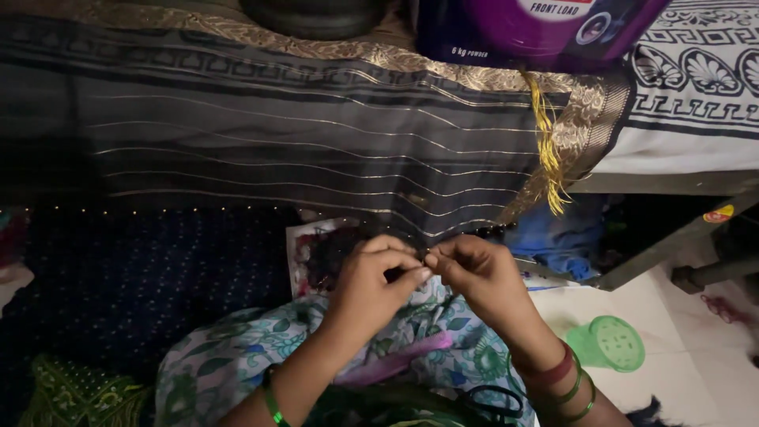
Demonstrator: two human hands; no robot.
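Both hands meet at the lower hem of a dark cloth with thin gold stripes, which hangs down from a raised surface in front of the person. The left hand is closed in a pinch, thumb and forefinger pressed together at the hem. The right hand is pinched too, its fingertips touching those of the left. Whatever sits between them (a thread, a bead or a needle, perhaps) is too small and too dim to tell.

The cloth looks light, thin and limp, so it likely slides and sags rather than holds a shape. I judge the hem best taken right at its edge with fingertips, as both hands do now, since a grip farther up would only bunch it. A row of small dark beads seems to run along the hem just right of the hands. A yellow tassel hangs from the patterned gold border nearby and would tangle easily.

As for containers, a purple detergent bag stands on the surface above; its contents are not visible. A green round lid or strainer lies on the pale floor to the right, holding nothing visible. Black scissors rest on the person's floral lap.
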